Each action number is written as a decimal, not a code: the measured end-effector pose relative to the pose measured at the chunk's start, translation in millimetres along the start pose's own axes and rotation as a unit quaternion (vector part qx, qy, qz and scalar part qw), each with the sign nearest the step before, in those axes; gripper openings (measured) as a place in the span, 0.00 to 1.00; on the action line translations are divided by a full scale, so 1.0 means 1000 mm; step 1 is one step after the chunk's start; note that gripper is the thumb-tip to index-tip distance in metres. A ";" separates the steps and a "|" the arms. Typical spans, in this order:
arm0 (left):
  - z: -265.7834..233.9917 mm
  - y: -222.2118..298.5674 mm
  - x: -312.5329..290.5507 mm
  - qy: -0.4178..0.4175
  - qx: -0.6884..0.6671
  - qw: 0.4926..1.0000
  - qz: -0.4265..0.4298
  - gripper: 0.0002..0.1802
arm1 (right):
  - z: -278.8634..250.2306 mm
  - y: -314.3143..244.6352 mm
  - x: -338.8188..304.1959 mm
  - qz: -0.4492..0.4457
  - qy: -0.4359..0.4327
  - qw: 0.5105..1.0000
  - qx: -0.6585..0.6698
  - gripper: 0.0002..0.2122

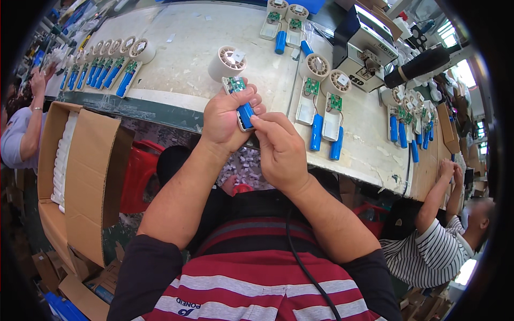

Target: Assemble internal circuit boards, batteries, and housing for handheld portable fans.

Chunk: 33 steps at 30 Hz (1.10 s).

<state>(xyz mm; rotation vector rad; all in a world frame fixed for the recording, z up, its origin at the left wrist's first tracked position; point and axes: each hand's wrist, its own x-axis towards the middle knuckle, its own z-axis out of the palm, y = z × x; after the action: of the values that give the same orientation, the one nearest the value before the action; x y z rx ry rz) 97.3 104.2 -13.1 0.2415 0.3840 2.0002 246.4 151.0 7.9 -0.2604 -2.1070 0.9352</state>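
So, the left hand (227, 120) has a solid grip on a white handle shell (240, 122) mid-frame, with a green circuit board (234, 84) near its top and a blue battery (246, 114) lying in it. Right hand (281, 152) has thumb and index together, touching the shell's lower end; can't tell if they're actually pinching it. A round white fan head (226, 67) sits just above, on the worktable (179, 69). More fan units (113, 74) line up at upper left.

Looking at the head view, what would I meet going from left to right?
Lilac sleeve → cardboard box → left hand → right hand → machine → black tool.
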 end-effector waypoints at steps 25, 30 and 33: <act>0.034 0.001 -0.042 0.072 0.349 0.933 -0.045 0.22 | -0.008 -0.010 -0.003 0.384 0.017 0.830 0.404 0.10; 0.042 -0.006 -0.051 0.116 0.386 0.915 0.022 0.14 | 0.001 -0.012 -0.008 0.360 0.024 0.873 0.328 0.09; 0.036 -0.004 -0.040 0.117 0.404 0.907 0.029 0.13 | -0.002 -0.007 -0.008 0.340 0.001 0.901 0.268 0.10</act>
<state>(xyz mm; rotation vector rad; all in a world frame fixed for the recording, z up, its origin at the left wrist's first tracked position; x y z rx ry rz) 130.0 75.3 18.8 0.5303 1.3745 1.8282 253.7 143.3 8.7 -0.7270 -1.6654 1.8716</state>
